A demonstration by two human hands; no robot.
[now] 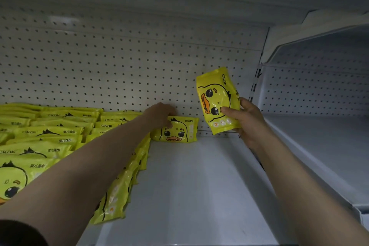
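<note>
Left arm (89, 166) outstretched, fingers (171, 111) clamped on shelf pack (179, 132); right fingers (229, 111) round raised pack (215, 94)

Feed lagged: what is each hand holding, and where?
Right hand pinches a duck wipes pack at its lower right side; left hand grips the shelved pack by its top.

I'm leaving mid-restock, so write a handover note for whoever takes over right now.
Left hand grips the top of the standing pack, on edge at the back of the shelf by the pegboard.
Right hand holds the held pack upright in the air, right of it.
Done: rows of packs line the shelf's left side.
Left: release the standing pack, then probably set the held pack with it and go on filling.
</note>
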